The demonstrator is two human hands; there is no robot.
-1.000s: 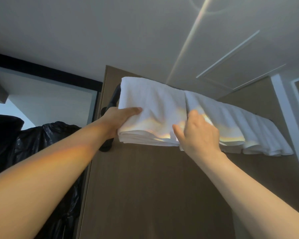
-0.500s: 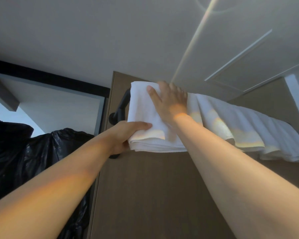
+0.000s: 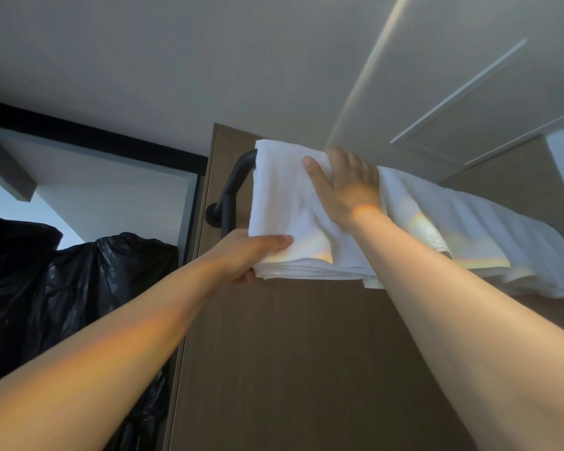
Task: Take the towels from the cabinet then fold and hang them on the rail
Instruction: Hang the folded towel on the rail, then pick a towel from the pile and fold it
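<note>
The folded towel (image 3: 284,206) hung over the left end of the rail (image 3: 233,187), against a second towel (image 3: 469,229) to its right. The left hand (image 3: 246,257) pinched its near hem; the right hand (image 3: 347,187) pressed flat on top, fingers straight. Soft and light, it seemed best gripped at that layered hem.

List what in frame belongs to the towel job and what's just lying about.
Job:
- folded white towel, lower edge gripped by left hand, right hand flat on it
- black rail
- hung towels beside it

Lying about:
- black plastic bags
- brown panel behind the rail
</note>
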